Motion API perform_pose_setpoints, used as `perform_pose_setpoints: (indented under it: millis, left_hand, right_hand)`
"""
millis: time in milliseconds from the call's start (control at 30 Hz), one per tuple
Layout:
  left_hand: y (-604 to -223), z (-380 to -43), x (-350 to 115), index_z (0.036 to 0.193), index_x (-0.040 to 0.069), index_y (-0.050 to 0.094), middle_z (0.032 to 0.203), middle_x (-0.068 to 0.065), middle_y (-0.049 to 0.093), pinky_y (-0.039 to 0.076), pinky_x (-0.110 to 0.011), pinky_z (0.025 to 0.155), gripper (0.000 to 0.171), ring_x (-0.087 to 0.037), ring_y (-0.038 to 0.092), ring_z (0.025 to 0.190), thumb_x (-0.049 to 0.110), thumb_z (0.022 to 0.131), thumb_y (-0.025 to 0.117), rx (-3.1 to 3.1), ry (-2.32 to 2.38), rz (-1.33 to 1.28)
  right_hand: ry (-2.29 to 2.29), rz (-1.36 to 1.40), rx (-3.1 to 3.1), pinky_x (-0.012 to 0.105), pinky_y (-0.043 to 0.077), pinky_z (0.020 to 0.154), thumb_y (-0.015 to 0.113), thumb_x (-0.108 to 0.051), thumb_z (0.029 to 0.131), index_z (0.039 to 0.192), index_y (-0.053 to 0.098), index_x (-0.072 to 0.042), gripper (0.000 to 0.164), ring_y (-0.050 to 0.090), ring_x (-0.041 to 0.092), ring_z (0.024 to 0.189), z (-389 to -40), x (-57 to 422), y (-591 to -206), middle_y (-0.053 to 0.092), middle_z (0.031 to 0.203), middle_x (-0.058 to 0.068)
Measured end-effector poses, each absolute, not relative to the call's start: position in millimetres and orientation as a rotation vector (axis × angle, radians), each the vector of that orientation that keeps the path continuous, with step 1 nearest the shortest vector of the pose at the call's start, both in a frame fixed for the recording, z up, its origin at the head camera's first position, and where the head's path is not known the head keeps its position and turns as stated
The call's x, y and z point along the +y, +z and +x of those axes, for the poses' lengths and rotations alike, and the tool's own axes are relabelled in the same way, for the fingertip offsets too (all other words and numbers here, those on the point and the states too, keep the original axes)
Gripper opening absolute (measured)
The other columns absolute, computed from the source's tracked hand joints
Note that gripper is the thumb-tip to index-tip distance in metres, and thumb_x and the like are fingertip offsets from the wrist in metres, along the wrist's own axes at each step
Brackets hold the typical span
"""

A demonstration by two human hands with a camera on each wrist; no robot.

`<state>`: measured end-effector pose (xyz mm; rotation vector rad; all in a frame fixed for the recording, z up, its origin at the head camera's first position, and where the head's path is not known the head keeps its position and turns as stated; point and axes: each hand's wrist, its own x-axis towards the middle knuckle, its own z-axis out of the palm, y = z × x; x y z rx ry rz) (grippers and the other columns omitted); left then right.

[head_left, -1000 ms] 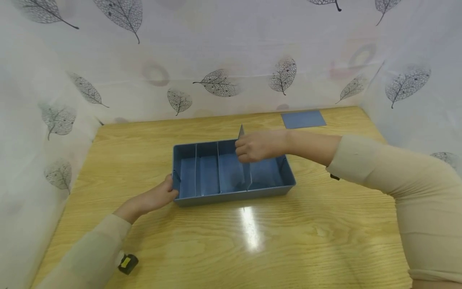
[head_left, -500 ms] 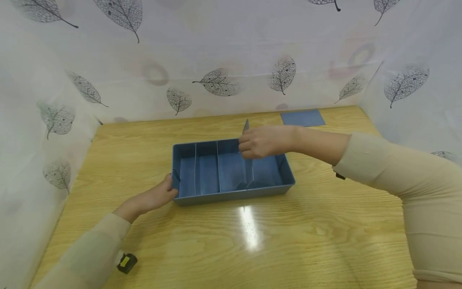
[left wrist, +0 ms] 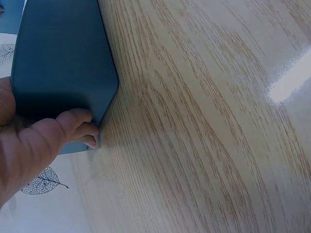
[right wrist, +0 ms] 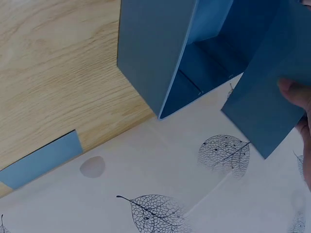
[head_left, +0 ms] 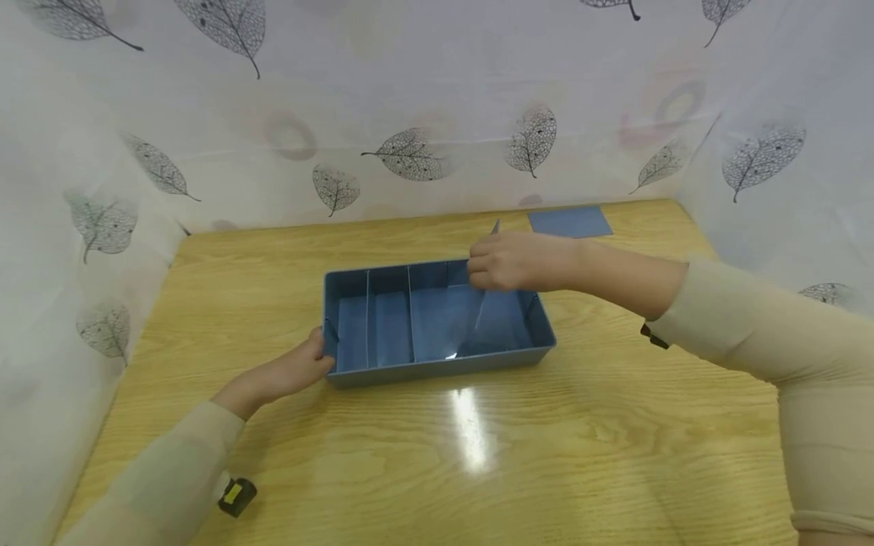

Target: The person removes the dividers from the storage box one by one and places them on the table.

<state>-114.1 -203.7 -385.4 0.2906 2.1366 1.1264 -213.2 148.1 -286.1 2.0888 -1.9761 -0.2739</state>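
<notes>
We've got the loose blue panel [right wrist: 265,111] in our right hand [head_left: 508,262], over the right-hand part of the tray, tilted, with 1 corner sticking up past the back rim. Fingers pinch it face to face, 1 digit visible on the near side; reads as a grip for steering a thin sheet. Can't tell if its lower edge touches the tray floor; our hand hides too much.

Blue tray [head_left: 437,370] sits flat on the desk, long side facing us. 2 dividers [head_left: 412,326] stand upright across its left part, presumably kept square by the side walls.

Our left hand [head_left: 300,370] grips the tray's left end, fingers curled round the wall; likely there to stop it sliding.

Flat blue sheet [head_left: 571,222] lies at the far edge of the desk [head_left: 587,440], behind the tray to the right: out of the way, probably reachable. Leaf-print cloth [head_left: 410,68] hangs behind.
</notes>
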Motion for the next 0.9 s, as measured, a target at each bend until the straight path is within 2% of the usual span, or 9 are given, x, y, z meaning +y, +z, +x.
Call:
perform_pose_setpoints:
  millis: [133,267,533,900]
  left_hand:
    - [-385,-114,-203,0.140,-0.016,-0.019,0.147,-0.037,-0.020,0.001,-0.064,0.108,0.068,-0.048,-0.015,0.137,0.007,0.096,0.028,2.138,1.120,0.278]
    - [-385,-114,-204,0.139,-0.015,-0.021,0.146,-0.037,-0.021,0.000,-0.064,0.108,0.069,-0.048,-0.017,0.136,0.007,0.096,0.028,2.136,1.115,0.268]
    - [-385,-113,-203,0.139,-0.014,-0.023,0.146,-0.036,-0.025,-0.002,-0.064,0.108,0.071,-0.048,-0.020,0.136,0.009,0.097,0.029,2.120,1.118,0.253]
    - [-383,-112,-202,0.139,-0.011,-0.027,0.146,-0.034,-0.027,-0.003,-0.065,0.107,0.071,-0.047,-0.022,0.135,0.009,0.097,0.027,2.100,1.127,0.263]
  right_hand:
    - [-0.302,2.008,-2.143,0.029,0.044,0.063,0.066,0.005,0.080,0.081,0.059,-0.002,0.010,0.046,0.018,0.071,-205,153,-284,0.060,0.080,0.005]
    - [-0.297,1.940,-2.248,0.028,0.045,0.064,0.067,0.008,0.077,0.084,0.061,-0.001,0.013,0.048,0.018,0.073,-197,156,-284,0.061,0.082,0.007]
    - [-0.352,1.803,-2.417,0.030,0.047,0.067,0.064,0.013,0.076,0.082,0.059,0.001,0.015,0.052,0.021,0.073,-187,161,-280,0.060,0.079,0.008]
    - [-0.264,1.611,-2.609,0.032,0.047,0.061,0.059,0.021,0.075,0.081,0.058,0.005,0.017,0.052,0.024,0.068,-182,174,-276,0.058,0.075,0.012]
